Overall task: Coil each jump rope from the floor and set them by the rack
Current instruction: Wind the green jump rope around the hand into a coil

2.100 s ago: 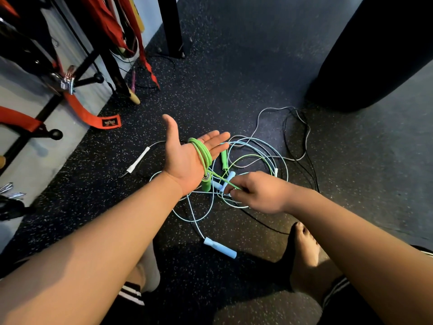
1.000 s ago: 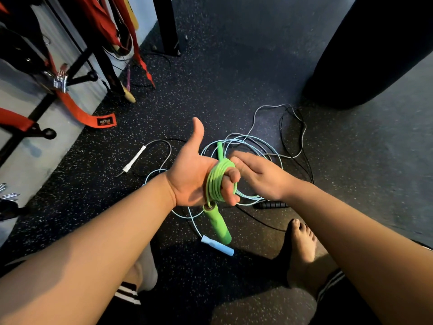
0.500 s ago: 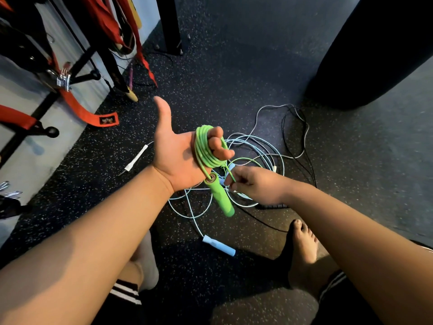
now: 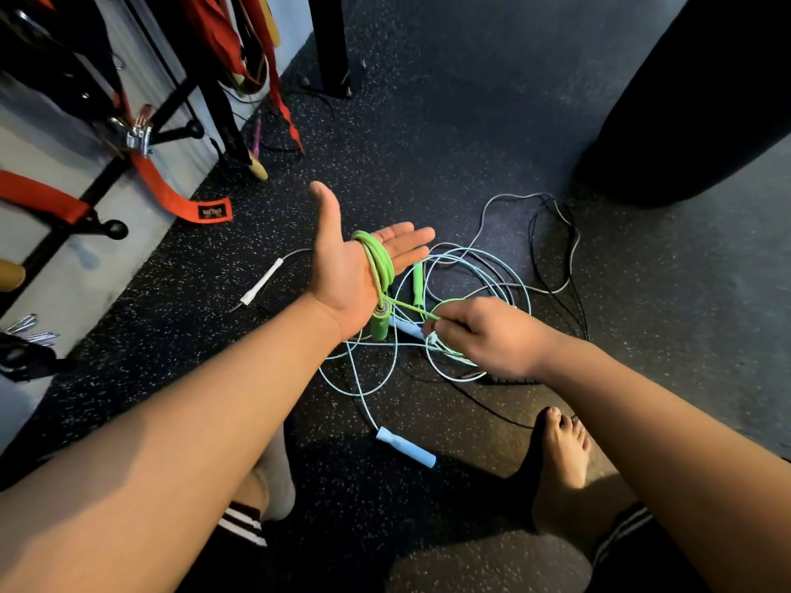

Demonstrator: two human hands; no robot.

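Observation:
My left hand (image 4: 346, 271) is palm up with fingers spread, and several turns of the green jump rope (image 4: 379, 263) are wound around the palm. One green handle (image 4: 380, 322) hangs below the wrist; the other green handle (image 4: 417, 284) lies on the floor. My right hand (image 4: 483, 336) pinches the free green strand just right of the left wrist. Under both hands lies a tangle of the light-blue rope (image 4: 471, 267), with one blue handle (image 4: 406, 452) near my feet. A grey rope with a white handle (image 4: 262, 286) and a black rope (image 4: 556, 250) also lie there.
The rack (image 4: 141, 122) with red straps (image 4: 179, 199) stands along the wall at the left. A black post base (image 4: 329, 44) is at the top middle. A large dark bag (image 4: 693, 92) fills the top right. My bare feet (image 4: 560, 460) rest on the speckled rubber floor.
My left hand opened its fingers flat from a curl around the green coil and turned the palm up. My right hand drew the green strand lower and to the right.

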